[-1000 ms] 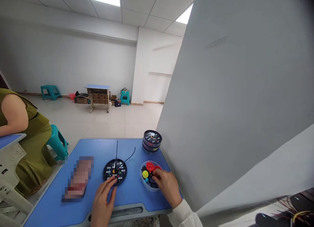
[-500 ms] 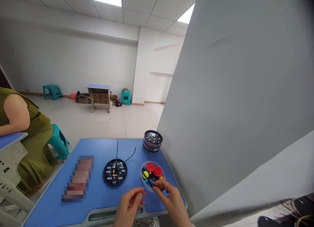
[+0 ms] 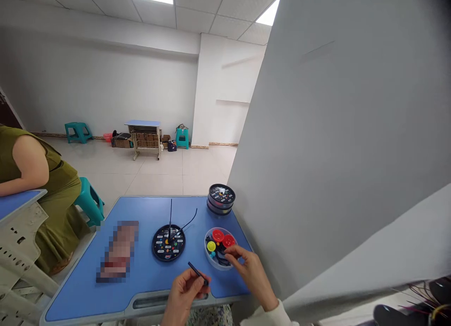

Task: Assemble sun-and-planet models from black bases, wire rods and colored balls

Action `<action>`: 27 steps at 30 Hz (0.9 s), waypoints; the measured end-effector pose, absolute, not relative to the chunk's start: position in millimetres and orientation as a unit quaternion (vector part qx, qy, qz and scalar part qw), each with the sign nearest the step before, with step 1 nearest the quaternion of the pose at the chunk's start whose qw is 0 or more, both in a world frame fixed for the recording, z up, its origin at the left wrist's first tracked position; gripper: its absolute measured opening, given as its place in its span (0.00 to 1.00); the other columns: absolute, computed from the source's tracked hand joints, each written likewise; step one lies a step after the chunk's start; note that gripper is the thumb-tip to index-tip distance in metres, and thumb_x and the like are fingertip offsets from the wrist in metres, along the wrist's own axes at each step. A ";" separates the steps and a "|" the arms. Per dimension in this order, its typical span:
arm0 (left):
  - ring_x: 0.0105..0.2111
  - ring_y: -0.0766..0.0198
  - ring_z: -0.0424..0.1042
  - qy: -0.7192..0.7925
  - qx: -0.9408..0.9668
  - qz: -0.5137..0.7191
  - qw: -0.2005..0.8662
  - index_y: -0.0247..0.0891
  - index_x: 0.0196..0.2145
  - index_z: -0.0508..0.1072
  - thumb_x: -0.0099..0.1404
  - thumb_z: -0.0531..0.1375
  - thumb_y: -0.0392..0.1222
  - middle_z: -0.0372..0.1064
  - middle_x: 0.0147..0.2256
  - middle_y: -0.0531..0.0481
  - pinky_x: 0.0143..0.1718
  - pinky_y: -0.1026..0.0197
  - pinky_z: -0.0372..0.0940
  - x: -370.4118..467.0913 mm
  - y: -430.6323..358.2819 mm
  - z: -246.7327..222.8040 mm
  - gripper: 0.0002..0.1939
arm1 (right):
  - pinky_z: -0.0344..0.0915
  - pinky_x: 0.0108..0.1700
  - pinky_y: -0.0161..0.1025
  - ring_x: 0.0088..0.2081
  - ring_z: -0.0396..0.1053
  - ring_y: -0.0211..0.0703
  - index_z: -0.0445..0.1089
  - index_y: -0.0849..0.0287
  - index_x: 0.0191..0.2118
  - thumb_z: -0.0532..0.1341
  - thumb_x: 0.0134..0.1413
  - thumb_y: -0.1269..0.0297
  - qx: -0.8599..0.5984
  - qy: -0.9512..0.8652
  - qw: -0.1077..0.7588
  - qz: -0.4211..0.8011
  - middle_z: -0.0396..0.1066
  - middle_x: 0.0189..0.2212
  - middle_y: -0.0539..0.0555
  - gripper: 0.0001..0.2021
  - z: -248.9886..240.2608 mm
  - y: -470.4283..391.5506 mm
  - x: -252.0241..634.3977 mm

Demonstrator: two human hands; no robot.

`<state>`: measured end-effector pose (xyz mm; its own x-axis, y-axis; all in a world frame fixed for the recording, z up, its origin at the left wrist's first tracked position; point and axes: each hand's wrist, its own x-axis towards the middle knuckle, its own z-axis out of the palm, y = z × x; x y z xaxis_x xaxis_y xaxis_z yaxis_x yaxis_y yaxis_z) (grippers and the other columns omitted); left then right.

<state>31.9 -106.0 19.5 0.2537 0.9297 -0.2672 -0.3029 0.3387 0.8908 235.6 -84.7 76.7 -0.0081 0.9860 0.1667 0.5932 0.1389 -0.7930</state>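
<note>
My left hand (image 3: 186, 291) is closed on a short black rod (image 3: 198, 273), which slants up and left from the fingers above the table's front edge. My right hand (image 3: 249, 268) reaches over the right rim of a round clear plastic tub (image 3: 208, 259), thumb and forefinger pinched; what lies between them I cannot make out. In the tub are red cups (image 3: 218, 235), a yellow round piece (image 3: 211, 246), small blue pieces and black parts. To the left lies a black round disc (image 3: 168, 253) with printed labels and coloured dots, and two thin black rods rise from its middle.
A stack of round black-lidded tubs (image 3: 221, 200) stands at the blue table's (image 3: 141, 281) back right corner. A blurred-out patch (image 3: 120, 251) covers something at left. A grey wall (image 3: 317, 175) closes off the right side. Another person (image 3: 31, 171) sits at a neighbouring desk.
The black rod now shows in my left hand, which showed nothing in it before. My right hand stays at the tub, its fingertips slightly further in. The view has shifted a little.
</note>
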 end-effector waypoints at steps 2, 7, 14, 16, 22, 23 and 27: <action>0.27 0.59 0.76 0.432 0.372 0.430 0.701 0.36 0.28 0.78 0.41 0.70 0.66 0.79 0.31 0.43 0.29 0.60 0.68 27.0 -109.1 14.7 0.29 | 0.63 0.35 0.37 0.31 0.74 0.45 0.76 0.52 0.27 0.60 0.53 0.64 -0.628 -0.696 0.293 0.188 0.79 0.28 0.51 0.08 76.0 -76.0 239.0; 0.27 0.57 0.76 0.465 0.345 0.456 0.676 0.38 0.34 0.78 0.41 0.69 0.67 0.79 0.30 0.43 0.30 0.57 0.70 22.1 -124.8 6.4 0.32 | 0.58 0.36 0.38 0.31 0.75 0.45 0.76 0.51 0.24 0.62 0.45 0.74 -0.653 -0.727 0.185 0.102 0.79 0.26 0.51 0.09 74.0 -64.8 234.4; 0.32 0.55 0.77 0.463 0.361 0.446 0.676 0.40 0.30 0.79 0.45 0.65 0.70 0.79 0.32 0.45 0.37 0.54 0.71 18.8 -138.2 5.0 0.29 | 0.53 0.33 0.38 0.30 0.73 0.47 0.75 0.52 0.19 0.62 0.36 0.80 -0.652 -0.724 0.184 0.131 0.77 0.22 0.51 0.13 71.0 -56.1 231.2; 0.32 0.56 0.76 0.450 0.360 0.450 0.682 0.40 0.29 0.79 0.45 0.65 0.70 0.79 0.33 0.44 0.36 0.55 0.70 19.3 -139.1 4.8 0.29 | 0.53 0.32 0.38 0.29 0.73 0.46 0.74 0.53 0.18 0.61 0.36 0.80 -0.647 -0.722 0.196 0.149 0.76 0.21 0.51 0.13 70.8 -54.4 232.7; 0.30 0.58 0.74 0.445 0.369 0.448 0.682 0.40 0.29 0.77 0.44 0.66 0.69 0.77 0.31 0.46 0.31 0.59 0.66 20.6 -140.9 3.3 0.28 | 0.58 0.31 0.36 0.27 0.69 0.42 0.74 0.55 0.25 0.59 0.48 0.68 -0.610 -0.710 0.261 0.234 0.75 0.23 0.49 0.07 71.1 -56.3 242.8; 0.29 0.59 0.73 0.442 0.367 0.448 0.685 0.40 0.30 0.77 0.44 0.66 0.69 0.76 0.30 0.47 0.30 0.59 0.65 20.7 -141.0 3.9 0.28 | 0.60 0.30 0.36 0.27 0.69 0.42 0.75 0.55 0.27 0.58 0.50 0.65 -0.604 -0.704 0.276 0.251 0.75 0.24 0.50 0.08 70.6 -58.6 244.3; 0.27 0.61 0.72 0.419 0.347 0.451 0.708 0.40 0.33 0.75 0.45 0.67 0.67 0.75 0.28 0.49 0.29 0.60 0.64 22.5 -140.9 10.3 0.29 | 0.65 0.32 0.39 0.30 0.70 0.45 0.76 0.58 0.36 0.61 0.51 0.50 -0.564 -0.588 0.420 0.400 0.75 0.28 0.53 0.16 68.4 -72.9 246.9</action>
<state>22.5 -140.9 10.3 0.2425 0.9289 -0.2799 -0.3466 0.3524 0.8693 246.9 -72.9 68.4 -0.0112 0.9990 0.0437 0.3272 0.0449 -0.9439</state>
